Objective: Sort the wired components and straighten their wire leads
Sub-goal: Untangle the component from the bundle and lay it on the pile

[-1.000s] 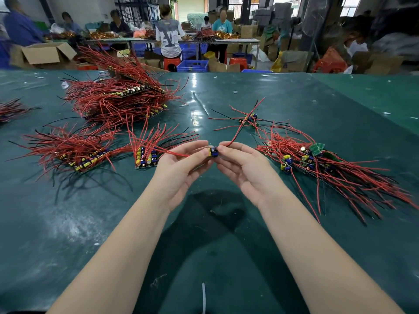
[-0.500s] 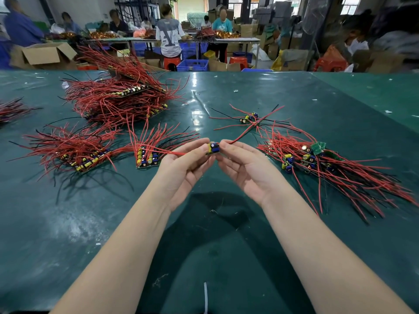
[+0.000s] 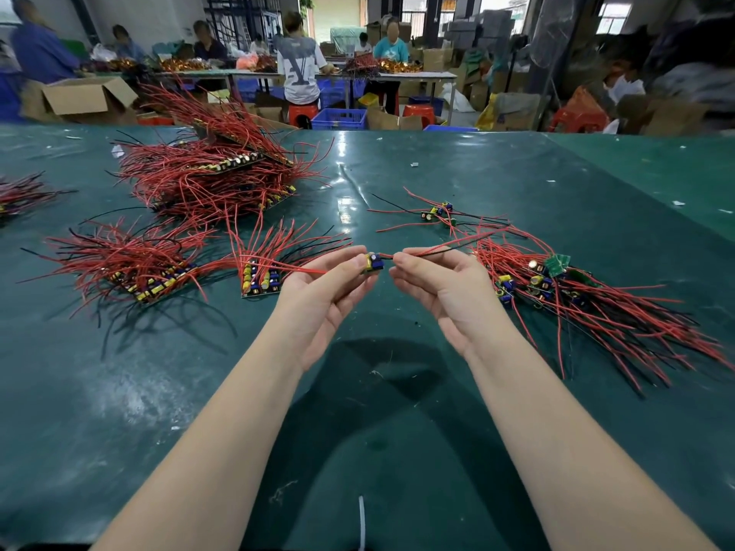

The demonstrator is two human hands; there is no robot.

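Note:
A small wired component [image 3: 374,262] with blue and yellow parts is pinched at the fingertips of my left hand [image 3: 322,290], above the green table [image 3: 358,411]. One red lead runs left across that hand. My right hand [image 3: 441,284] grips the component's red and black leads [image 3: 449,245], which stretch out low to the right. An unsorted tangle of components [image 3: 572,300] lies right of my right hand. A neat row of components [image 3: 260,278] lies just left of my left hand.
Another sorted row [image 3: 147,272] sits further left, and a big stacked heap [image 3: 214,177] lies behind it. A few loose components [image 3: 437,212] rest beyond my hands. Several people work at tables in the background, among cardboard boxes [image 3: 83,97] and blue crates [image 3: 340,118].
The right-hand leads swung down from pointing up and away to lying nearly level toward the right. My hands have drawn slightly apart, and the component has turned in my left fingertips.

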